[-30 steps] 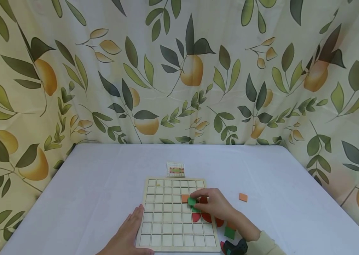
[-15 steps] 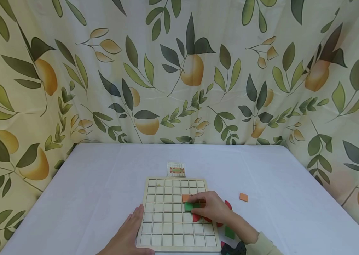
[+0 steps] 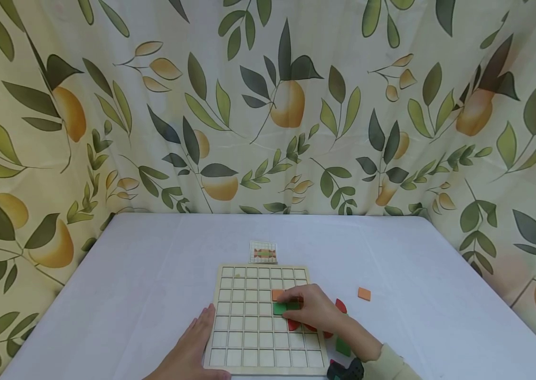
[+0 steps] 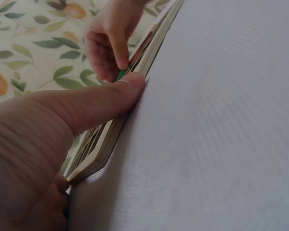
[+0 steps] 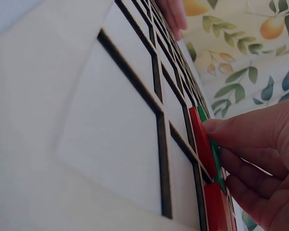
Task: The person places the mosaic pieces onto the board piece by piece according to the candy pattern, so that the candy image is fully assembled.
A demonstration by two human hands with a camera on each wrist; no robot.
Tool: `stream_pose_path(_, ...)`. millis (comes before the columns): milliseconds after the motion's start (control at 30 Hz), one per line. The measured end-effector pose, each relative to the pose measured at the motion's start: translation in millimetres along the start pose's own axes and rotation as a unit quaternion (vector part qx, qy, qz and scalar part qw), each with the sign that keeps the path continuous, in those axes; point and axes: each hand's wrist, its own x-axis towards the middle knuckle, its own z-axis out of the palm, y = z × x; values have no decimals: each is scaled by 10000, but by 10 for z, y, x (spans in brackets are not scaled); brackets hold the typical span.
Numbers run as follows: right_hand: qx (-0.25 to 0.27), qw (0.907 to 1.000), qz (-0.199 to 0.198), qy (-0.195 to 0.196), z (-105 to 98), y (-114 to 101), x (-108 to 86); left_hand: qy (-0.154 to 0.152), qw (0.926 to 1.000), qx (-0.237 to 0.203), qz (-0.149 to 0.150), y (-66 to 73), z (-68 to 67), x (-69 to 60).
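With right hand (image 3: 313,306), pinching green tile (image 3: 278,310) on the board (image 3: 250,325): likely light, stiff, sturdy, best gripped by opposite edges.

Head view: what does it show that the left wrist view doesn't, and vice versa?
Only the head view: the small pattern card beyond the grid board, and a loose orange tile off to the board's right.
Only the left wrist view: the board's side face, close up.
Both: the left hand touching the board, the right hand pinching a green tile, and the leaf-patterned curtain.
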Motion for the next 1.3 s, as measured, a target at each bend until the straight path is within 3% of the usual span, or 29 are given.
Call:
stream_pose_path(300,-94,10000,15,2,-4,-15,14,-84,10000,-27,-37,12,-6,0)
stream_pose_path(567,-67,9999,124,-5,-11,-32,22,-231,9991,-154,-335,40,-31,10)
stream_pose_path(767,56,9997,213,49,-37,-37,18,-235,9992,-131,-305,43,-22,18)
stream_pose_path(1033,176,9979,481,388,-174,18,-70,-162,9995,-108,-248,37,-8,9)
stream_pose_path(1300,168,9922,995,733,-252,116,-228,-106,9998,-54,-168,40,-18,-2)
